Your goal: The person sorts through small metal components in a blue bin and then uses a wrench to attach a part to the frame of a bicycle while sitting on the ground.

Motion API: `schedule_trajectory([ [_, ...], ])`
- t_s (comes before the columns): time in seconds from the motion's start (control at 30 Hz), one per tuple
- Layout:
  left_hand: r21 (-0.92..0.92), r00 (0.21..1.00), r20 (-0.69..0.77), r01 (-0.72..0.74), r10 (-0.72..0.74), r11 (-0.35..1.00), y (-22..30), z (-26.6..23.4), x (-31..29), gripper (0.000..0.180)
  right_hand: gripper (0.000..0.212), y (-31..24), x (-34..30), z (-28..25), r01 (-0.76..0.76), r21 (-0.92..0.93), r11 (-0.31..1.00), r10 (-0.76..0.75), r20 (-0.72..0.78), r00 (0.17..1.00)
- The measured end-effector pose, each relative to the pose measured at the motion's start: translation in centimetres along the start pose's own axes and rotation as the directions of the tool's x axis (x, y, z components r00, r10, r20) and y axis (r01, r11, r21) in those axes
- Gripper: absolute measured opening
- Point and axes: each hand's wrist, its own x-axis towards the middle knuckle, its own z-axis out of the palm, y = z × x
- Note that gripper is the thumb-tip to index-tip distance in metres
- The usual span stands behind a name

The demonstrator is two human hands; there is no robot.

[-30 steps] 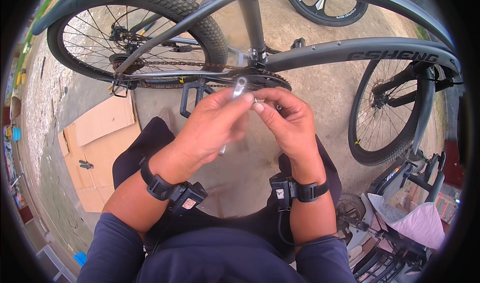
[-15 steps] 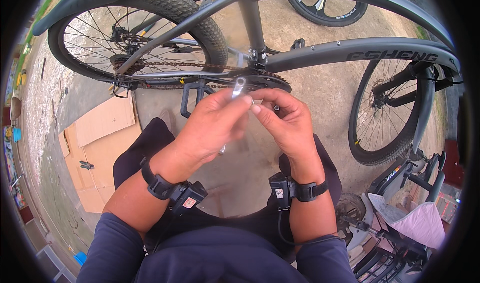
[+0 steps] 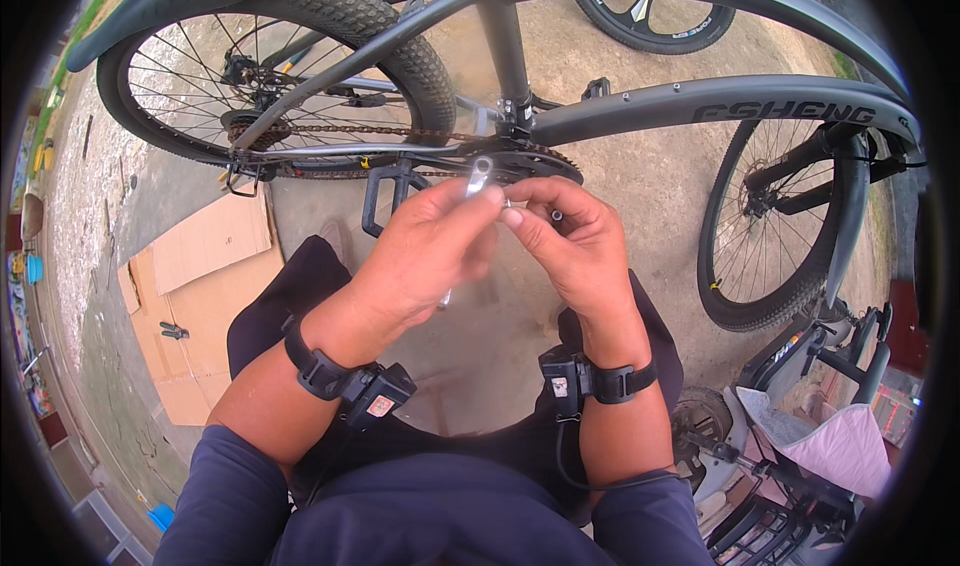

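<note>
Two bare hands meet at picture centre, raised close under the head so the small work sits in plain sight: the left hand (image 3: 430,241) pinches a slim silver wrench (image 3: 478,178) whose ring end pokes up at twelve o'clock from the fingers, its lower end showing below the palm, while the right hand (image 3: 575,246) closes its thumb and forefinger on a tiny metal piece (image 3: 508,204) right against the left fingertips, too small to tell what kind. Both hands are curled narrow and gripping, likely to steady wrench and piece against each other. Each wrist carries a black strap with a small device (image 3: 378,394), cable trailing from the right one. Dark trousered knees spread below, the person apparently crouched or seated low on the concrete ground (image 3: 660,196). At nine o'clock lie flattened cardboard sheets (image 3: 205,286) with a small dark part on them. Just beyond the hands, at twelve, stands a grey bicycle (image 3: 700,96), its pedal (image 3: 385,191), chainring and chain nearest the fingers, rear wheel (image 3: 270,66) toward eleven, front wheel (image 3: 770,226) at three. Farther, at one o'clock, another wheel (image 3: 655,21) shows; at four sits a cluttered rack with pink cloth (image 3: 840,446).
</note>
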Motion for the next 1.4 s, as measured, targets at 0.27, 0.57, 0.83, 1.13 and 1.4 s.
schedule_trajectory([
  [0.27, -0.041, 1.000, -0.003, -0.016, 0.016, 0.999, -0.06, 0.14, 0.13, 0.022, 0.017, 0.13, -0.04, 0.11, -0.003, 0.064, 0.998, 0.004, -0.023, 1.000],
  [0.57, -0.078, 0.999, 0.045, -0.020, 0.024, 0.997, -0.03, -0.26, 0.11, 0.017, 0.017, 0.03, 0.00, -0.01, 0.012, 0.041, 0.999, -0.011, -0.021, 1.000],
  [0.83, -0.114, 1.000, 0.004, -0.007, 0.008, 0.994, 0.00, 0.07, 0.26, 0.016, 0.017, 0.03, -0.03, 0.02, 0.000, 0.046, 0.999, 0.001, -0.016, 1.000],
  [1.13, -0.122, 0.999, 0.018, -0.028, 0.030, 0.992, -0.08, -0.14, 0.30, 0.014, 0.016, -0.28, -0.08, 0.03, 0.007, 0.025, 1.000, -0.006, -0.023, 1.000],
  [1.4, -0.112, 1.000, 0.001, -0.003, 0.003, 0.994, -0.04, -0.05, 0.41, 0.016, 0.016, -0.28, -0.04, 0.18, 0.002, 0.047, 0.999, -0.001, -0.017, 1.000],
])
